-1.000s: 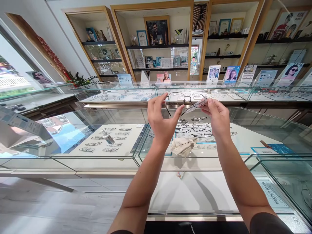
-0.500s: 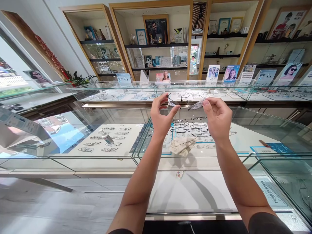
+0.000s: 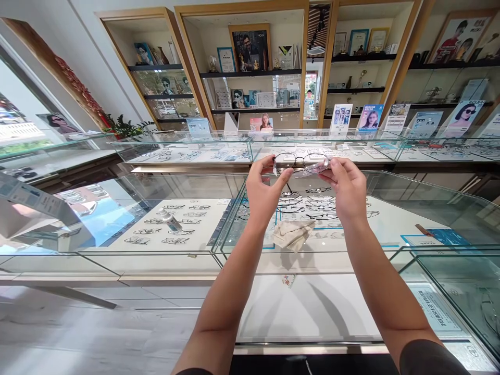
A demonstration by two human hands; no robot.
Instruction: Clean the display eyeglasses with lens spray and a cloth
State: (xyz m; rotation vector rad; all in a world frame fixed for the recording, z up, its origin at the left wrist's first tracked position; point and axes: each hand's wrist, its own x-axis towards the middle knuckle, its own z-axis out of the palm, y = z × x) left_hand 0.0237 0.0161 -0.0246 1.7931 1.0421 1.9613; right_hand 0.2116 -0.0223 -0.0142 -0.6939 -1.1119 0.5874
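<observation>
A pair of thin dark-framed eyeglasses [image 3: 300,159] is held up between my two hands, above the glass display counter. My left hand [image 3: 264,185] is closed on the left side of the frame, thumb below and fingers behind. At the right side, the thumb and fingers of my right hand [image 3: 349,188] pinch the frame near its hinge. One temple arm points down by my left thumb. Below the hands, a crumpled beige cloth [image 3: 292,235] lies on the counter glass. A small white spray bottle [image 3: 171,221] stands further left on the glass.
Rows of eyeglasses [image 3: 289,202] lie inside the glass counter [image 3: 219,249]. A second display case [image 3: 187,151] runs behind it, with advertising cards [image 3: 371,117] on top. A white stand [image 3: 47,208] is at far left. A small patterned packet [image 3: 288,280] shows nearer me.
Both hands have shifted slightly, the left one right and down. The eyeglasses have moved a little right and tilted, and their temple arms show at a different angle.
</observation>
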